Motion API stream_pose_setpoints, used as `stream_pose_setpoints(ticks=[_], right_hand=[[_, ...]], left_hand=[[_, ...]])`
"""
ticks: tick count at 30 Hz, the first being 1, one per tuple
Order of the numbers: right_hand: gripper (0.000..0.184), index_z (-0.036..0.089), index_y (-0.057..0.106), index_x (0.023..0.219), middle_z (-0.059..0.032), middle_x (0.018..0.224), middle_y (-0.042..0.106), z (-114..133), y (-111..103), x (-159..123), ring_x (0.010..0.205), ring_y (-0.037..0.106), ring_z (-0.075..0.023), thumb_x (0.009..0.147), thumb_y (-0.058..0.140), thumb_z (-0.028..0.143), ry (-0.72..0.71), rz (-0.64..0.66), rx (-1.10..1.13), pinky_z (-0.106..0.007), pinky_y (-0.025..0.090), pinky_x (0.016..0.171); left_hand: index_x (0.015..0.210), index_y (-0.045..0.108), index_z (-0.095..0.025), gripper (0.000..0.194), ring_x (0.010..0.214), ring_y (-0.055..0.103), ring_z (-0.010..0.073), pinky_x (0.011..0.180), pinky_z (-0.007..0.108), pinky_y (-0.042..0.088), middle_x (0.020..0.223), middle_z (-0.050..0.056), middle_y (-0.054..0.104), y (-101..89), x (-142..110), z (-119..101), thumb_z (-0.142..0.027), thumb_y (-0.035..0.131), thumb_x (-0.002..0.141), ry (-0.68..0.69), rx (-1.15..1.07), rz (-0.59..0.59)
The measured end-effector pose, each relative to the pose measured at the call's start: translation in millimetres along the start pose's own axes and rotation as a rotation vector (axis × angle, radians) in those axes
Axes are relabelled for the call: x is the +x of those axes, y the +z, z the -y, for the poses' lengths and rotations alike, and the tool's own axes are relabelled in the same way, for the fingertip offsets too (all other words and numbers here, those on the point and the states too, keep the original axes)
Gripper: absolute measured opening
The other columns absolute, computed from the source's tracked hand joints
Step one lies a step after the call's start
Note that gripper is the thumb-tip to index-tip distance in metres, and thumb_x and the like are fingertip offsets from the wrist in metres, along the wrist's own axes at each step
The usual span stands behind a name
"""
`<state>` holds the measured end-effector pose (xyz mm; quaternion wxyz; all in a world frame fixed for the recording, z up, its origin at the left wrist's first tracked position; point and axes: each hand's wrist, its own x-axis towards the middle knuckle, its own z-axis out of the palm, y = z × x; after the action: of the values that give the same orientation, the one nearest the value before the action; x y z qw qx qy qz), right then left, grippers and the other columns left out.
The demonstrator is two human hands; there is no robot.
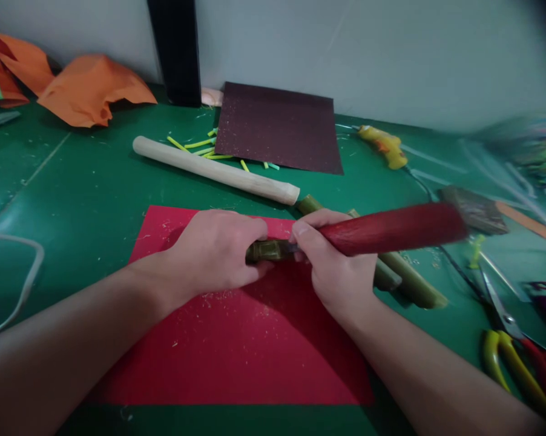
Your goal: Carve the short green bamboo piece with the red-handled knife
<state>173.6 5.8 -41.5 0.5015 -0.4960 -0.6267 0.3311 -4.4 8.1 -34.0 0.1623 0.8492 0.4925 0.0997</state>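
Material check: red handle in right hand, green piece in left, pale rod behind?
Red handle: probably wood, painted or stained; faint lengthwise streaks, but blur leaves plastic possible.
Green piece: looks like bamboo, natural skin with slight sheen; olive color and ridged band like a node.
Pale rod: likely bare wood, matte; even pale tan, no gloss.

I see crumpled orange paper [94,88] at the upper left of the frame and a black upright bar [177,54] left of top centre. To its right I make out a dark brown sheet [279,128], with short yellow sticks [200,143] along its edge. Scissors [510,323] sit at lower right.
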Motion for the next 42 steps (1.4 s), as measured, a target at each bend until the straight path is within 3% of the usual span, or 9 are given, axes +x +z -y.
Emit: stream_pose_setpoints(ticks=[4,9,15,18,22,28,35,39,42], right_hand=[[0.022,0.025,0.061,0.057,0.0026,0.051,0.055,2.2,0.1,0.8,0.047,0.050,-0.0124,0.078,0.062,0.018,0.000,0.014,-0.011,-0.030,0.043,0.048],[0.020,0.025,0.060,0.052,0.0030,0.047,0.053,4.0,-0.5,1.5,0.041,0.046,-0.0110,0.071,0.063,0.019,0.041,0.054,0.025,-0.028,0.037,0.041],[0.021,0.025,0.061,0.054,0.0021,0.052,0.057,2.3,-1.0,3.2,0.047,0.051,-0.0122,0.075,0.061,0.019,0.043,-0.005,0.028,-0.029,0.039,0.044],[0.021,0.025,0.062,0.058,0.0026,0.053,0.057,3.0,-1.7,2.5,0.047,0.050,-0.0120,0.077,0.062,0.018,0.009,0.034,-0.008,-0.030,0.042,0.048],[0.023,0.025,0.059,0.054,0.0035,0.049,0.053,4.0,-2.6,1.3,0.044,0.046,-0.0111,0.075,0.062,0.015,0.014,0.104,0.020,-0.029,0.039,0.045],[0.021,0.025,0.061,0.057,0.0022,0.054,0.057,3.3,-1.0,1.2,0.048,0.050,-0.0122,0.077,0.061,0.018,0.048,0.019,0.009,-0.030,0.040,0.046],[0.024,0.024,0.058,0.052,0.0034,0.049,0.054,7.7,-3.2,1.3,0.045,0.048,-0.0110,0.073,0.061,0.015,0.032,0.121,0.036,-0.027,0.039,0.044],[0.022,0.025,0.061,0.054,0.0027,0.051,0.055,5.7,-2.2,2.5,0.044,0.048,-0.0117,0.075,0.061,0.018,0.083,0.016,0.050,-0.028,0.037,0.041],[0.021,0.025,0.062,0.056,0.0025,0.052,0.056,5.7,-1.3,2.6,0.046,0.049,-0.0119,0.076,0.062,0.018,0.062,0.018,0.002,-0.028,0.037,0.042]], left_hand=[[0.083,0.066,-0.023,0.020,0.071,0.061,0.0231,0.055,0.031,0.026,0.079,0.003,0.070,-1.3,1.1,-1.2,-0.041,0.057,0.081,-0.002,-0.007,0.009],[0.081,0.066,-0.023,0.025,0.062,0.057,0.0194,0.052,0.030,0.024,0.067,0.002,0.064,-0.6,1.6,-1.2,-0.046,0.058,0.083,0.012,0.014,0.000],[0.078,0.065,-0.022,0.018,0.069,0.061,0.0218,0.055,0.030,0.027,0.075,0.003,0.068,-1.2,0.2,0.1,-0.039,0.059,0.081,0.036,0.004,-0.018],[0.073,0.062,-0.022,0.020,0.066,0.059,0.0209,0.053,0.030,0.026,0.069,0.002,0.065,-0.9,-0.1,0.9,-0.040,0.059,0.081,0.043,-0.007,-0.028],[0.074,0.062,-0.022,0.022,0.061,0.055,0.0196,0.052,0.029,0.024,0.065,0.001,0.063,-0.1,0.5,1.5,-0.043,0.060,0.081,0.035,-0.014,-0.024],[0.083,0.066,-0.023,0.017,0.069,0.059,0.0222,0.054,0.030,0.028,0.077,0.003,0.069,-4.9,1.9,-2.1,-0.038,0.058,0.081,0.012,-0.014,0.014],[0.076,0.063,-0.023,0.020,0.064,0.057,0.0201,0.052,0.029,0.025,0.069,0.002,0.066,-5.9,0.5,-3.3,-0.041,0.058,0.081,-0.013,-0.019,0.049],[0.080,0.065,-0.023,0.020,0.068,0.059,0.0208,0.053,0.030,0.029,0.075,0.003,0.068,-7.3,1.3,-3.1,-0.041,0.059,0.081,-0.003,0.013,0.054],[0.081,0.065,-0.023,0.019,0.066,0.059,0.0202,0.052,0.029,0.029,0.072,0.003,0.068,-8.4,1.4,-3.7,-0.041,0.060,0.081,-0.009,0.013,0.055]])
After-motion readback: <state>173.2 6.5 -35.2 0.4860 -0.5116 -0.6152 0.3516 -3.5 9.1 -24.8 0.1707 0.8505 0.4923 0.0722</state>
